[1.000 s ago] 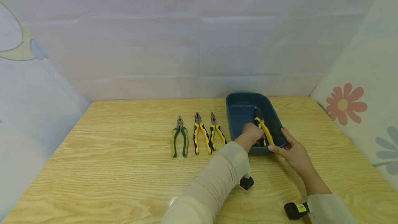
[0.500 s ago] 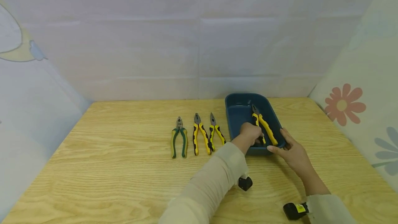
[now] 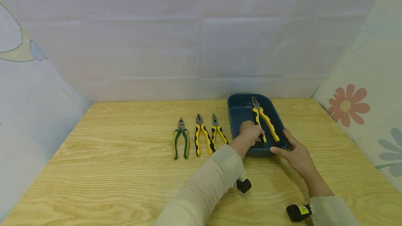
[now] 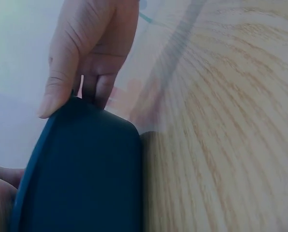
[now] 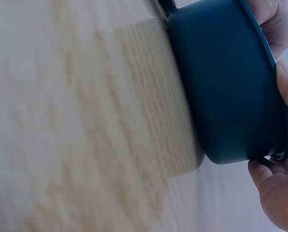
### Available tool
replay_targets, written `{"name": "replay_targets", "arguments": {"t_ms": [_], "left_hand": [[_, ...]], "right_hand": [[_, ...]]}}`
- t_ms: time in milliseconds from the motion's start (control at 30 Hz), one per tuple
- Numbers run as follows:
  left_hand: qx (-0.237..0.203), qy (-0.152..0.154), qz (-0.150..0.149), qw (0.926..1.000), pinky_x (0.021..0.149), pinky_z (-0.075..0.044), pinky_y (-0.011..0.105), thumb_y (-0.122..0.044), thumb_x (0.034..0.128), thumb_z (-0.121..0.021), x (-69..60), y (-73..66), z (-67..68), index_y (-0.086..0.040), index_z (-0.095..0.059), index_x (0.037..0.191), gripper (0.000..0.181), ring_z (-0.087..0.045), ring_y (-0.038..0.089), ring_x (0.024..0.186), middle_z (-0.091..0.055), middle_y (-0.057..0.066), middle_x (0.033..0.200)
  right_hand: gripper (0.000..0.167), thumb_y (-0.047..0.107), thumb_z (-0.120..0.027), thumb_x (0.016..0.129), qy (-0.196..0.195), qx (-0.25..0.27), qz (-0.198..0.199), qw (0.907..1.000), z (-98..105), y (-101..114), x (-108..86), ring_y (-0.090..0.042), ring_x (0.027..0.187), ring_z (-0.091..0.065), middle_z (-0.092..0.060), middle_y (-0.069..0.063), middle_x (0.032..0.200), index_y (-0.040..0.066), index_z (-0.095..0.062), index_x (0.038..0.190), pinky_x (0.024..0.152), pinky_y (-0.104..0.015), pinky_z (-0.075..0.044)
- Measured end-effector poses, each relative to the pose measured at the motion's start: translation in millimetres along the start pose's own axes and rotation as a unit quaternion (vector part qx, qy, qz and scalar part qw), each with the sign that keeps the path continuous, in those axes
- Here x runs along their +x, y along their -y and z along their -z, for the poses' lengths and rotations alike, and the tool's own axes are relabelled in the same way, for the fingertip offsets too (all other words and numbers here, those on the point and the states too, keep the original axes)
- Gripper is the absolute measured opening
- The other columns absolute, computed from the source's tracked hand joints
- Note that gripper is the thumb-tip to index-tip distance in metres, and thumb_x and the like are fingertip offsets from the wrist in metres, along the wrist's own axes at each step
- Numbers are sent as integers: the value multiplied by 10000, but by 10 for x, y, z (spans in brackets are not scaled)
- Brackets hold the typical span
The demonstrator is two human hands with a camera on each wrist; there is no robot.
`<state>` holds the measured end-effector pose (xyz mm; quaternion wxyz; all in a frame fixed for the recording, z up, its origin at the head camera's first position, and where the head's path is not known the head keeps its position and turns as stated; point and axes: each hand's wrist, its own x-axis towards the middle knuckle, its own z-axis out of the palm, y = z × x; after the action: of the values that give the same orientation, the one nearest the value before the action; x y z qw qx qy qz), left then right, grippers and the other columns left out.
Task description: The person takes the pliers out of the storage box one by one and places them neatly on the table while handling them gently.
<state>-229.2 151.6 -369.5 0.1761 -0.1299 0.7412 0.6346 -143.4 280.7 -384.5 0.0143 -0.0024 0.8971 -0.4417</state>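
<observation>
A dark blue plastic tray stands on the table's right half. Inside it lies a pair of yellow-and-black-handled pliers, jaws toward the far rim and handles spread. My left hand reaches into the tray and pinches the pliers' left handle near its end; the fingertips are partly hidden. My right hand holds the tray's near right corner, thumb over the rim and fingers along the outside. In the left wrist view, the right hand grips that corner from above the tray wall.
Left of the tray, three pliers lie in a row with jaws pointing away: green-handled pliers, yellow-and-black pliers and yellow-and-black long-nose pliers. Pale wall sheets stand behind and beside the wooden table.
The pliers in the tray have slid toward the far rim, their jaws now near it. My left hand has shifted slightly left. The right hand stays on the corner.
</observation>
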Motion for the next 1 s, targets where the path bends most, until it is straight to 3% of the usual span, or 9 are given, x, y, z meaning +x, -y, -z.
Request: {"name": "replay_targets", "arguments": {"t_ms": [233,367,600,867,1000], "left_hand": [[-471,179,-213,9985,648,-492,366,10,761,-621,-119,-37,111,-54,-487,1203,466,-595,252,641,-565,98,946],[-827,302,-251,9958,647,-494,365,31,752,-624,-184,-51,164,-47,-486,1199,473,-590,248,646,-567,90,867],[-1047,451,-319,9930,632,-498,350,45,745,-625,-293,-50,257,-62,-522,1137,420,-597,238,631,-608,60,771],[-1359,672,-539,9870,609,-501,348,66,752,-607,-344,7,360,-39,-522,1106,379,-607,256,674,-622,91,821],[-1578,938,-640,9809,611,-502,356,83,756,-592,-354,41,426,-25,-523,1068,337,-601,309,756,-614,134,879]], "right_hand": [[854,342,-571,822,28,16,-23,10000,-3,2,4,-384,1238,-132,55,-130,1410,93,33,1372,909,-467,-266],[854,341,-570,824,33,21,-37,10000,-3,-3,5,-388,1236,-132,61,-129,1410,98,36,1374,908,-474,-270],[847,334,-567,827,48,119,25,9999,-6,-16,8,-386,1237,-135,67,-115,1411,103,39,1373,910,-476,-269],[855,339,-566,827,57,108,34,9999,-14,-28,12,-394,1235,-121,65,-120,1410,90,45,1371,910,-490,-265],[853,345,-565,826,65,107,5,9999,-13,-21,13,-384,1239,-117,66,-116,1411,94,43,1371,910,-477,-262]]}}
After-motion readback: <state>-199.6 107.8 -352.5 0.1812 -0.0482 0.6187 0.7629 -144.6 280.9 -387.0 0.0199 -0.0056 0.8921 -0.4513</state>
